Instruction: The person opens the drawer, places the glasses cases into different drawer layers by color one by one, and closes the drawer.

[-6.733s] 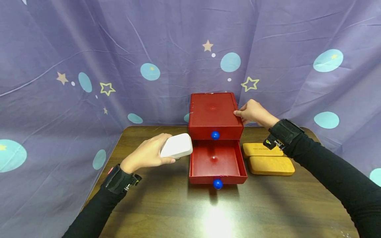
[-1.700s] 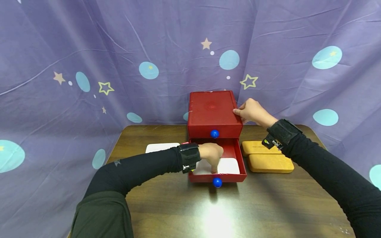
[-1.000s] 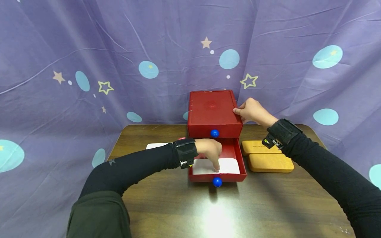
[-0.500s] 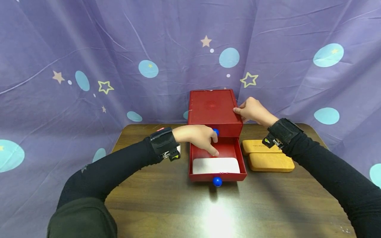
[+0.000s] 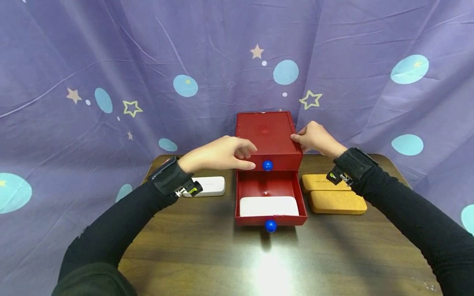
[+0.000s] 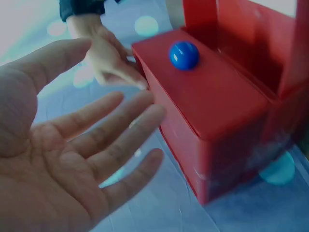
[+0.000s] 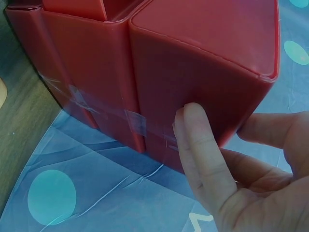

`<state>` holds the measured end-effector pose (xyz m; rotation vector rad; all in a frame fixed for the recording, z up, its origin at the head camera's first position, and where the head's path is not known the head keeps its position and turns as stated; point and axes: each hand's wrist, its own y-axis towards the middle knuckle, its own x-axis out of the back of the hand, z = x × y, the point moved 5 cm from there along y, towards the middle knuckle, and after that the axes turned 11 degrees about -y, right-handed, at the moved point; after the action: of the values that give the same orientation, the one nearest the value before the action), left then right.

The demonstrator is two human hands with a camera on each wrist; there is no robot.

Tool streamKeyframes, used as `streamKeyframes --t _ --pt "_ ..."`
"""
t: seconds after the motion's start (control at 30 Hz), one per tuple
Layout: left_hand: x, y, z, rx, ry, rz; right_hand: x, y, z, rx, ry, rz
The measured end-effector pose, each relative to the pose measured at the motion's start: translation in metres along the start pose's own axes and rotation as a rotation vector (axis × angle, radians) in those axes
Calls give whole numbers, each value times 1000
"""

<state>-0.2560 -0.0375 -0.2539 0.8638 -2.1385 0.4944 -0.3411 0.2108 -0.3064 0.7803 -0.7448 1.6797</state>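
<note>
The right hand (image 5: 314, 137) pinches the red box (image 5: 263, 129) at its top right edge, thumb on top, fingers on the side, maybe to keep it still. The left hand (image 5: 226, 153) holds nothing, its fingers apart, near the box's left side. The box stands at the middle of the table's (image 5: 207, 246) back edge. Its bottom drawer (image 5: 281, 183) is pulled out, and the long white case (image 5: 269, 206) lies sideways inside by the front wall, perhaps to leave room behind. The other white case (image 5: 212, 186) lies toward the back left corner. Two yellow cases (image 5: 338, 202) lie toward the right edge.
</note>
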Motion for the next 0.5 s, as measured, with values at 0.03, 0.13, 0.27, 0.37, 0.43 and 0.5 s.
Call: streamKeyframes --t 0.03,0.13,0.27,0.37,0.43,0.5 --pt "2 -2 4 -1 -9 -29 0 0 0 2 -1 3" --pt "9 -7 17 -9 -10 -122 1 -1 1 6 -4 10" --pt "15 -14 38 -5 -5 -229 2 -2 1 10 -13 13" --pt "18 -19 55 17 0 -276 2 -1 1 10 -12 10" --pt "19 -22 66 39 9 -291 2 -1 1 11 -13 6" --pt "20 -25 78 65 19 -296 1 -1 1 12 -13 5"
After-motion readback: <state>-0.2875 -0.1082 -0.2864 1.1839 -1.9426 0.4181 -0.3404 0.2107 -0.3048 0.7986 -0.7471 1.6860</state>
